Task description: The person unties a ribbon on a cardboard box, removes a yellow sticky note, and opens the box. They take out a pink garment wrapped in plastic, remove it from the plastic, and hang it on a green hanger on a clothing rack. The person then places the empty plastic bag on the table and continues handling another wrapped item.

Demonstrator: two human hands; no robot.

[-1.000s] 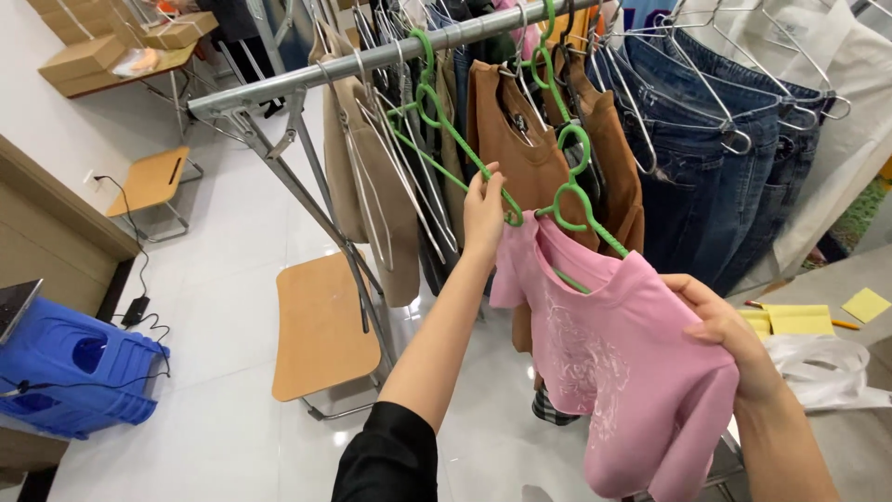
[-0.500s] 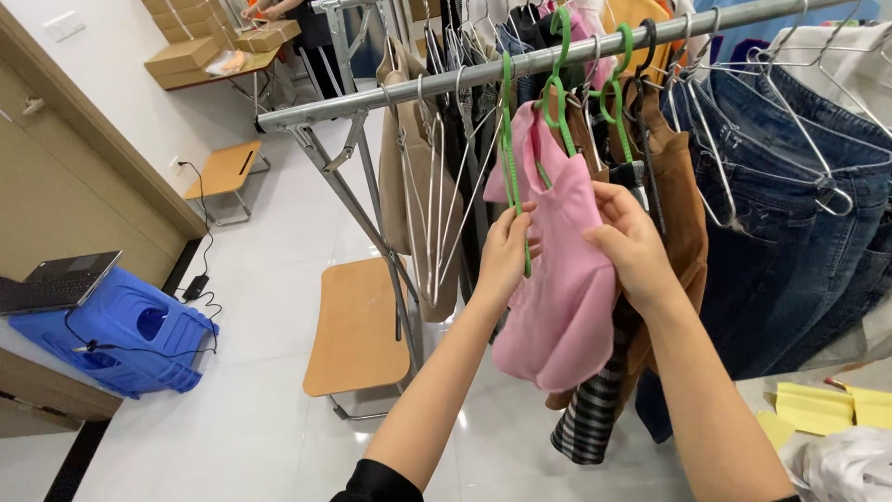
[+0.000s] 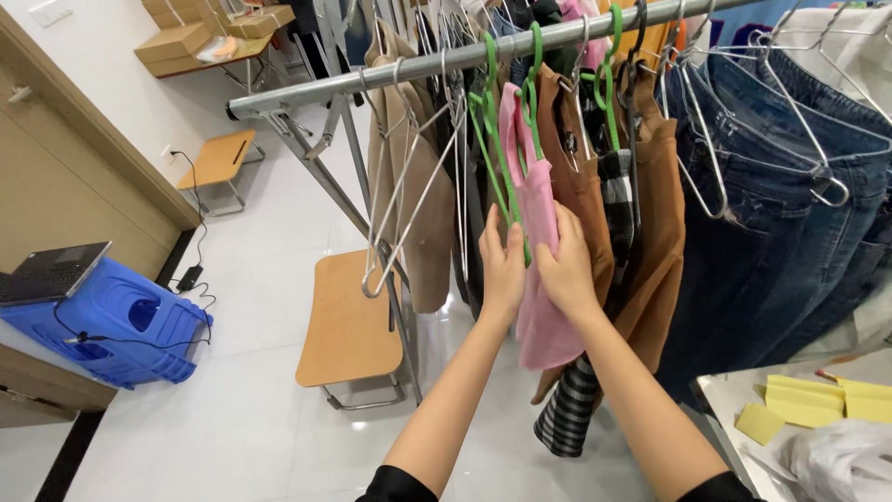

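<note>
White glossy floor lies under both hands: left hand and right hand press together on the pink top hanging on a green hanger from the steel rail, between beige coat and brown garment; judged settling it, smoothing comes next.

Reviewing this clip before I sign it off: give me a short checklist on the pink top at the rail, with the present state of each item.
1. Green hanger hooked over the metal rail: ok.
2. Pink top hanging on that hanger: ok.
3. Left hand and right hand both on the top: ok.
4. Top hangs flat, uncreased: cannot tell, hands press it together.
5. Room on the rail: not ok, brown garment crowds it.
</note>
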